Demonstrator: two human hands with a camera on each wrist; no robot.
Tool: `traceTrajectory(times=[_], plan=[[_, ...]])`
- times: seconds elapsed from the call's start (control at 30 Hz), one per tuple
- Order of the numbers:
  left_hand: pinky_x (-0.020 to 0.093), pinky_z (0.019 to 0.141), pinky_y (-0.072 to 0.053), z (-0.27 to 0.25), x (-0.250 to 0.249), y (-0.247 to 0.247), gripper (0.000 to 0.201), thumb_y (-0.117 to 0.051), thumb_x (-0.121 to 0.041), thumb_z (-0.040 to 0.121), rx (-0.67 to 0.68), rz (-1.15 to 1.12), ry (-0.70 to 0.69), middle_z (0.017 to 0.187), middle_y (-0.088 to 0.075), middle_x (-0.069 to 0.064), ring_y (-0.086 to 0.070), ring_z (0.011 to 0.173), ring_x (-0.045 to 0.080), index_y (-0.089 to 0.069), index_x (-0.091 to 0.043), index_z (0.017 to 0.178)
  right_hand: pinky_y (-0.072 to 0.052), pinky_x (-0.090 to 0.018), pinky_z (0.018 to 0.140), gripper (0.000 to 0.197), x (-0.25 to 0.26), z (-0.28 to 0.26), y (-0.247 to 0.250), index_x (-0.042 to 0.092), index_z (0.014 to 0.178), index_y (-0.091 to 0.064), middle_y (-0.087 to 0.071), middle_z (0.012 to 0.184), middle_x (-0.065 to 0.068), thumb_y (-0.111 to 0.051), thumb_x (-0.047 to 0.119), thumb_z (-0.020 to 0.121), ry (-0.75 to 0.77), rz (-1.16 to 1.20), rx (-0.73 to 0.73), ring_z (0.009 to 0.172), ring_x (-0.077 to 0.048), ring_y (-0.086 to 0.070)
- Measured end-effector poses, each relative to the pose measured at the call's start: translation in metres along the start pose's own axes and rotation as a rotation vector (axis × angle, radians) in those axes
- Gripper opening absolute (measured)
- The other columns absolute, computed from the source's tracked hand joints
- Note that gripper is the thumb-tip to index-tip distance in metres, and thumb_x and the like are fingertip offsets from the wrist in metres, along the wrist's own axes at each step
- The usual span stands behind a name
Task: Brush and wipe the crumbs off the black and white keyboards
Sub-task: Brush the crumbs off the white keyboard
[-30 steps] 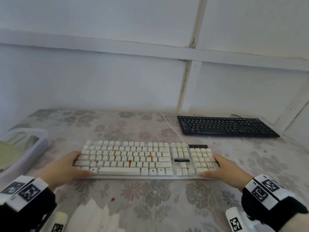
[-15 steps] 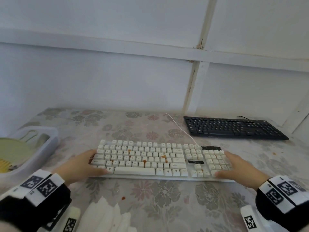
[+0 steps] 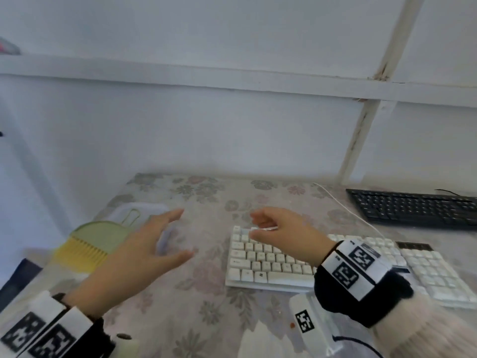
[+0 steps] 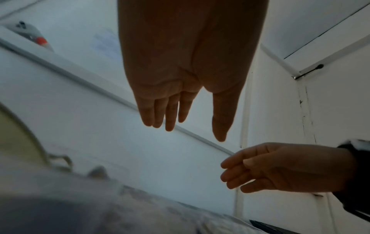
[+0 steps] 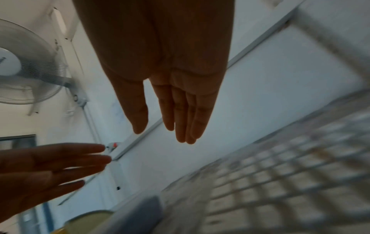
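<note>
The white keyboard (image 3: 284,259) lies on the flowered table at centre right, with brown crumbs among its keys. The black keyboard (image 3: 413,209) sits further back at the right. A green brush with yellow bristles (image 3: 90,241) lies in a clear tray at the left. My left hand (image 3: 160,241) hovers with its fingers spread, just right of the brush and above the tray's edge, and holds nothing. My right hand (image 3: 273,228) hangs in the air over the white keyboard's left end, its fingers loosely bent and empty. The wrist views show both hands (image 4: 180,118) (image 5: 172,123) with straight fingers.
The clear plastic tray (image 3: 144,210) stands at the table's left side against the wall. A white cable (image 3: 346,210) runs from the white keyboard toward the back. White tissue (image 3: 258,339) lies at the front edge, with a crumb (image 3: 292,325) beside it. A fan (image 5: 26,63) hangs on the wall.
Both hands have let go of the white keyboard's ends and risen, moving left toward the tray with the brush. My view has swung to the left.
</note>
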State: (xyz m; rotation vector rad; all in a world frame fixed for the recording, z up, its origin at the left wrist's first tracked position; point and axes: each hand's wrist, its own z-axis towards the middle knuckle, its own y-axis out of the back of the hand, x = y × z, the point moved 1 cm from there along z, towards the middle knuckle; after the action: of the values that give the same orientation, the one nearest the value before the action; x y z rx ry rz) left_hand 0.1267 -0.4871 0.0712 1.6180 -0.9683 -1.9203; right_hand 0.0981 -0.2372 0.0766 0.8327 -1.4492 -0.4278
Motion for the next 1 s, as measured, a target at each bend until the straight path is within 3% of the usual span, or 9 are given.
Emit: traceTrajectory(times=[0.07, 0.23, 0.37, 0.43, 0.53, 0.63, 0.73, 0.9, 1.0], plan=[[0.014, 0.086, -0.037, -0.002, 0.018, 0.024, 0.074, -0.062, -0.053, 0.073, -0.039, 0.055, 0.012, 0.131, -0.027, -0.032, -0.047, 0.097, -0.005, -0.023, -0.048, 0.136, -0.041, -0.016, 0.093, 0.044, 0.033, 0.022, -0.027, 0.015, 0.132, -0.051, -0.058, 0.127, 0.0, -0.06, 0.027, 0.091, 0.054, 0.05, 0.049, 0.107, -0.007, -0.054], [0.021, 0.097, -0.027, -0.006, 0.069, 0.072, 0.08, -0.076, -0.038, 0.069, -0.072, 0.032, 0.096, 0.126, -0.029, -0.029, -0.031, 0.118, -0.001, -0.02, -0.051, 0.124, -0.043, -0.031, 0.103, 0.042, 0.096, 0.071, -0.085, 0.009, 0.131, -0.052, -0.059, 0.128, -0.006, -0.057, 0.024, 0.093, 0.141, 0.074, 0.171, 0.115, -0.017, -0.056], [0.031, 0.104, -0.032, -0.005, 0.111, 0.093, 0.132, -0.071, -0.081, 0.017, 0.061, -0.062, 0.234, 0.123, -0.026, -0.036, -0.03, 0.121, 0.001, -0.017, -0.05, 0.134, -0.045, -0.04, 0.101, 0.046, 0.127, 0.106, -0.118, 0.0, 0.133, -0.048, -0.061, 0.125, -0.015, -0.058, 0.019, 0.093, 0.1, 0.074, 0.252, 0.111, -0.026, -0.06], [0.024, 0.096, -0.042, -0.002, 0.13, 0.095, 0.151, -0.074, -0.078, 0.007, 0.131, -0.178, 0.289, 0.127, -0.033, -0.028, -0.042, 0.117, -0.001, -0.015, -0.041, 0.141, -0.049, -0.041, 0.096, 0.053, 0.134, 0.12, -0.132, -0.008, 0.136, -0.039, -0.064, 0.117, -0.021, -0.057, 0.017, 0.093, 0.042, 0.067, 0.31, 0.099, -0.031, -0.066], [0.018, 0.071, -0.052, 0.002, 0.142, 0.092, 0.145, -0.089, -0.055, 0.016, 0.251, -0.305, 0.315, 0.121, -0.044, -0.025, -0.06, 0.095, -0.002, -0.016, -0.042, 0.141, -0.051, -0.037, 0.093, 0.065, 0.134, 0.133, -0.147, -0.006, 0.144, -0.022, -0.065, 0.114, -0.023, -0.057, 0.017, 0.094, -0.072, 0.121, 0.403, 0.084, -0.029, -0.066], [0.024, 0.074, -0.055, 0.004, 0.153, 0.087, 0.132, -0.091, -0.031, 0.041, 0.294, -0.352, 0.352, 0.124, -0.047, -0.015, -0.064, 0.095, 0.01, -0.009, -0.044, 0.144, -0.055, -0.041, 0.086, 0.071, 0.131, 0.141, -0.156, -0.007, 0.145, -0.011, -0.065, 0.108, -0.029, -0.057, 0.01, 0.093, -0.156, 0.255, 0.457, 0.069, -0.024, -0.069], [0.034, 0.082, -0.056, 0.008, 0.159, 0.084, 0.131, -0.091, -0.024, 0.047, 0.32, -0.416, 0.35, 0.125, -0.052, -0.005, -0.067, 0.096, 0.016, -0.005, -0.049, 0.142, -0.055, -0.025, 0.063, 0.077, 0.13, 0.144, -0.161, -0.005, 0.147, 0.001, -0.061, 0.084, -0.023, -0.054, 0.002, 0.093, -0.231, 0.428, 0.493, 0.047, -0.01, -0.063], [0.036, 0.091, -0.052, 0.01, 0.166, 0.082, 0.138, -0.093, -0.037, 0.039, 0.294, -0.362, 0.312, 0.131, -0.048, -0.008, -0.06, 0.107, 0.017, 0.0, -0.057, 0.138, -0.054, -0.021, 0.06, 0.071, 0.126, 0.147, -0.161, -0.009, 0.146, -0.009, -0.052, 0.089, -0.015, -0.054, -0.002, 0.092, -0.265, 0.588, 0.436, 0.065, -0.018, -0.058], [0.037, 0.097, -0.048, 0.01, 0.168, 0.082, 0.142, -0.091, -0.052, 0.028, 0.285, -0.324, 0.295, 0.135, -0.044, -0.011, -0.055, 0.115, 0.015, 0.003, -0.064, 0.133, -0.052, -0.018, 0.059, 0.034, 0.123, 0.147, -0.159, -0.008, 0.124, -0.046, -0.053, 0.082, -0.012, -0.054, -0.002, 0.092, -0.253, 0.687, 0.426, 0.064, -0.016, -0.055]])
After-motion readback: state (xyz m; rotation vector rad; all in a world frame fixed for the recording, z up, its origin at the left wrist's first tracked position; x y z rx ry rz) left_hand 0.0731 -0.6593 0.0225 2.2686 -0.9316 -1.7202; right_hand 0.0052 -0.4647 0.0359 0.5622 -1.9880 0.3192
